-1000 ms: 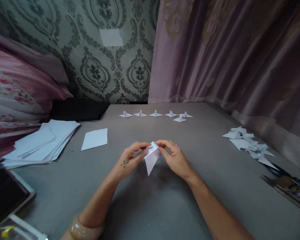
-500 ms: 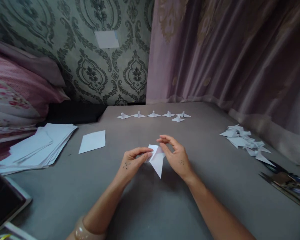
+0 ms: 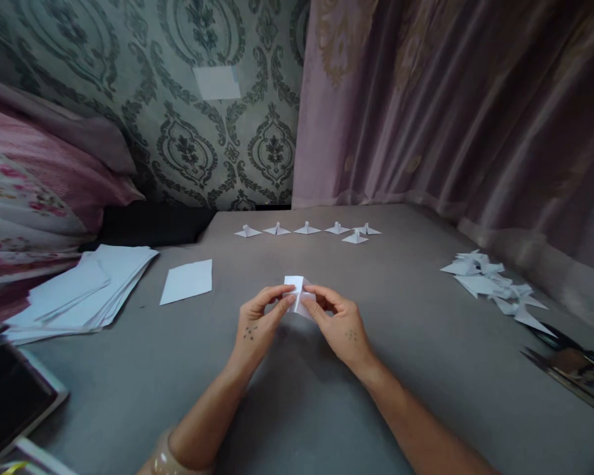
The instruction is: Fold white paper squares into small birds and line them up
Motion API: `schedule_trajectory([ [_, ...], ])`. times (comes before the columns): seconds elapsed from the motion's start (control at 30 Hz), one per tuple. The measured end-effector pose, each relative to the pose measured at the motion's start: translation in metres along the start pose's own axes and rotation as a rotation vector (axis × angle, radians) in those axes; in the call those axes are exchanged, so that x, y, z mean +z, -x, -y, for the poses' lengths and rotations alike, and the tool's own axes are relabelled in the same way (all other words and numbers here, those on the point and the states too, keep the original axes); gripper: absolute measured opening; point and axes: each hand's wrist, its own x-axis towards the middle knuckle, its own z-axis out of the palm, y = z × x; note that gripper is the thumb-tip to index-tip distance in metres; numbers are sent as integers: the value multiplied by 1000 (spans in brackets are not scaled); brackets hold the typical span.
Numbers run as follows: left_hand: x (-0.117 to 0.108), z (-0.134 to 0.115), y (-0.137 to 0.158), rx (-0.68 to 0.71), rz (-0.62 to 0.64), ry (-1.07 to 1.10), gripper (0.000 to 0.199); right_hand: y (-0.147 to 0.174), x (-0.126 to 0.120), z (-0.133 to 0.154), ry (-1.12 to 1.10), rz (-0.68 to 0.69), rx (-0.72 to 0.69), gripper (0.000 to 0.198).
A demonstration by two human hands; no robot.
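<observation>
- Between the left hand [image 3: 259,321] and the right hand [image 3: 343,323] is the folded paper [image 3: 294,284], white and creased, held over the worktop [image 3: 297,409]; whether it touches the surface is hard to tell.
- Left of the folded paper's middle, the left hand pinches it between thumb and forefinger.
- Right of its middle, the right hand pinches it the same way; both thumbs cover part of the near face.
- Below and left of the folded paper, a bracelet [image 3: 173,460] circles the left forearm.
- Left of the folded paper, well apart, lies a flat sheet [image 3: 187,282].
- Farther left of it, past that sheet, is a loose stack [image 3: 86,290] of white paper.
- At the far left and nearer the viewer than the folded paper is a black panel [image 3: 14,396] with a pale edge.
- Beyond the folded paper stand five paper figures [image 3: 307,229] in a row, with a sixth figure [image 3: 355,238] just in front of the rightmost two.
- Right of the folded paper, well apart, is a heap [image 3: 480,282] of folded white pieces.
- Past the heap's near end, still right of it, lie dark tools [image 3: 567,377], their kind unclear.
</observation>
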Motion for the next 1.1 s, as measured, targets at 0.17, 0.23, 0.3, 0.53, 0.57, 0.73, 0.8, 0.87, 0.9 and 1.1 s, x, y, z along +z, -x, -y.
schedule_trajectory([
  [0.17,0,0,-1,76,39,-18,15,-1,-2,-3,-9,-13,-15,19],
  [0.23,0,-1,0,91,30,-26,14,0,-2,-4,3,-14,-30,17],
  [0.3,1,-1,1,113,15,-46,13,0,-1,-5,27,-26,-49,17],
  [0.53,4,5,3,175,-28,-107,12,1,2,-7,68,-95,-111,16],
  [0.57,5,5,3,181,-27,-112,12,1,2,-8,66,-89,-118,15],
  [0.73,7,6,4,206,-16,-133,14,2,3,-8,61,-69,-123,17],
  [0.8,7,6,4,229,-18,-143,14,3,3,-8,60,-83,-114,16],
  [0.87,6,6,5,250,-24,-161,13,3,3,-9,55,-96,-107,16],
  [0.9,6,7,5,259,-28,-173,13,3,4,-9,52,-101,-103,16],
  [1.1,7,11,5,325,-60,-274,15,3,6,-11,45,-113,-96,18],
])
